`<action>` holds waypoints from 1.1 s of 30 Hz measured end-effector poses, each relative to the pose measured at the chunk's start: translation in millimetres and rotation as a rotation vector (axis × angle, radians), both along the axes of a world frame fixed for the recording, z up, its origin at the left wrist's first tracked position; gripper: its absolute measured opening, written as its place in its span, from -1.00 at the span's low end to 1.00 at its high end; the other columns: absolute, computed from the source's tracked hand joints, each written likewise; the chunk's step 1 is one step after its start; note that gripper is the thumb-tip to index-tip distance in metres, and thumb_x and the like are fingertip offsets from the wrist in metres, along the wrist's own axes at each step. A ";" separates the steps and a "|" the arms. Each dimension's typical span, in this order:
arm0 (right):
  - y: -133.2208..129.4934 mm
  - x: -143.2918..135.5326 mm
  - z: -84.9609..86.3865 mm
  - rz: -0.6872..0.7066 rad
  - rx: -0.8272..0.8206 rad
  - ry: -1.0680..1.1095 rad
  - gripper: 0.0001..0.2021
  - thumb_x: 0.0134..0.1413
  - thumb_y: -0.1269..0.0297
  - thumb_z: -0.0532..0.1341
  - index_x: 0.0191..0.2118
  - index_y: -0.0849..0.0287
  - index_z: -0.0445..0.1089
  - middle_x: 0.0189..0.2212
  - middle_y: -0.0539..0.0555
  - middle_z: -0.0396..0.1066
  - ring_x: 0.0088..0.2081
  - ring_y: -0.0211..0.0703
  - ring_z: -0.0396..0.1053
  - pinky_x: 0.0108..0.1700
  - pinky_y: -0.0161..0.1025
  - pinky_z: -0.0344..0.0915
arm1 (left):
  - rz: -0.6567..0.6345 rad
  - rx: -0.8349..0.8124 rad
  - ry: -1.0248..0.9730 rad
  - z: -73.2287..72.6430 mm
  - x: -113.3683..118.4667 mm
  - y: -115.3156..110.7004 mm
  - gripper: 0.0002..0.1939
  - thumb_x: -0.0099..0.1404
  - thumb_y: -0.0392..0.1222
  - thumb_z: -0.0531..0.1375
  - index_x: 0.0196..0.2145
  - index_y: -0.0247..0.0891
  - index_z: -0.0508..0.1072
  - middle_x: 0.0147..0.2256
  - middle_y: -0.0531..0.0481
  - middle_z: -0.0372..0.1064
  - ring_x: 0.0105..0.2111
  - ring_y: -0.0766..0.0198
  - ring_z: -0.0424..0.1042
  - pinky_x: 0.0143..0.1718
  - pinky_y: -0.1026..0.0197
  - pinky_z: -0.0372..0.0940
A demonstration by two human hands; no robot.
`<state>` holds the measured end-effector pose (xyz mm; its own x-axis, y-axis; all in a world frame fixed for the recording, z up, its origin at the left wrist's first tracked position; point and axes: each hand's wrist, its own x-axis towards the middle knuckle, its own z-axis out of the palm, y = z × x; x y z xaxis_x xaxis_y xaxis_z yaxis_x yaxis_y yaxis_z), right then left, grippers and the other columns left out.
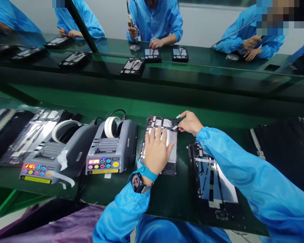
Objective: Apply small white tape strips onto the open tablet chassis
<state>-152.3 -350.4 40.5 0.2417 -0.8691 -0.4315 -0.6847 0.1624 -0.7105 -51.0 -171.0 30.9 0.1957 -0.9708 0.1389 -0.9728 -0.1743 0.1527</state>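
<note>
My left hand [156, 148], with a watch at the wrist, lies flat with spread fingers on a stack of black device panels [171, 152] at the centre. At the panel's upper right corner is my right hand [184, 123]. Its thumb and fingers pinch a small white tape piece [175, 128], and another white bit [178, 116] sits at the tip of a raised finger. The top panel shows silver and white areas with small parts along its far edge.
Two grey tape dispensers [110, 145] with white rolls stand on the left. Further panels [218, 182] lie at the right, more [30, 135] at the far left. Black stacked items [283, 145] are at far right. Across the bench, people in blue sleeves work on devices [180, 54].
</note>
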 end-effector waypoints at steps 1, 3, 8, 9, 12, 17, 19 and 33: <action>0.8 1.0 1.7 -0.006 0.005 0.003 -0.49 -0.06 0.70 0.36 -0.03 0.17 0.26 -0.52 -0.01 0.44 -0.42 -0.03 0.55 -0.45 -0.24 0.48 | -0.048 0.001 0.011 -0.4 -4.5 -0.3 -0.43 0.55 0.07 0.09 0.32 -0.36 0.38 0.40 -0.32 0.15 0.38 -0.28 0.15 0.36 -0.30 0.13; 2.1 2.9 4.3 -0.016 0.006 0.015 -0.49 -0.06 0.70 0.37 -0.02 0.16 0.27 -0.53 -0.02 0.43 -0.44 -0.04 0.54 -0.46 -0.25 0.48 | -0.119 0.011 0.033 -2.0 -12.7 -2.2 -0.42 0.55 0.08 0.09 0.33 -0.33 0.37 0.41 -0.34 0.12 0.39 -0.27 0.14 0.36 -0.27 0.14; 0.6 5.1 3.2 -0.022 -0.022 0.061 -0.50 -0.06 0.68 0.37 -0.01 0.17 0.31 -0.56 -0.02 0.41 -0.44 0.00 0.54 -0.48 -0.23 0.46 | -0.137 0.038 0.040 -7.1 -21.5 -12.6 -0.37 0.56 0.12 0.06 0.41 -0.28 0.28 0.45 -0.38 0.01 0.42 -0.30 0.08 0.37 -0.28 0.11; -0.4 5.2 2.1 -0.020 -0.026 0.070 -0.49 -0.06 0.67 0.38 0.00 0.17 0.32 -0.57 -0.02 0.41 -0.44 0.01 0.54 -0.48 -0.23 0.46 | -0.136 0.049 0.038 -7.9 -21.6 -15.0 -0.37 0.56 0.12 0.05 0.41 -0.29 0.28 0.44 -0.38 0.02 0.42 -0.30 0.08 0.37 -0.29 0.11; -3.3 5.9 0.2 -0.008 -0.036 0.092 -0.48 -0.09 0.68 0.39 0.00 0.18 0.35 -0.58 -0.01 0.42 -0.44 0.02 0.55 -0.47 -0.22 0.47 | -0.141 0.070 0.027 -9.2 -21.0 -20.5 -0.36 0.56 0.13 0.03 0.40 -0.33 0.29 0.44 -0.38 0.04 0.41 -0.30 0.09 0.36 -0.29 0.11; -3.4 11.1 4.8 0.009 -0.049 0.140 -0.57 -0.15 0.69 0.38 -0.13 0.19 0.42 -0.59 0.04 0.42 -0.44 0.06 0.56 -0.47 -0.21 0.47 | -0.146 0.074 0.013 -8.4 -20.4 -22.3 -0.35 0.56 0.12 0.04 0.40 -0.36 0.29 0.41 -0.37 0.09 0.39 -0.30 0.12 0.35 -0.28 0.13; -2.3 13.8 7.4 0.012 -0.043 0.158 -0.62 -0.16 0.69 0.37 -0.19 0.20 0.43 -0.61 0.05 0.41 -0.44 0.08 0.55 -0.49 -0.21 0.47 | -0.145 0.079 0.014 -8.3 -20.3 -21.9 -0.36 0.56 0.12 0.04 0.40 -0.35 0.28 0.41 -0.36 0.10 0.39 -0.30 0.11 0.36 -0.28 0.12; 0.6 14.7 11.7 -0.011 -0.019 0.191 -0.31 -0.11 0.67 0.38 0.18 0.27 0.24 -0.48 0.03 0.46 -0.43 -0.01 0.54 -0.44 -0.19 0.52 | -0.150 0.051 0.008 -9.4 -20.0 -21.6 -0.37 0.56 0.11 0.04 0.39 -0.34 0.30 0.40 -0.36 0.12 0.39 -0.27 0.12 0.34 -0.28 0.14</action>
<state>-137.6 -349.9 52.2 0.1473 -0.8798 -0.4520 -0.8057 0.1584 -0.5708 -71.1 -192.6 21.4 0.0493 -0.9950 0.0873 -0.9872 -0.0353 0.1556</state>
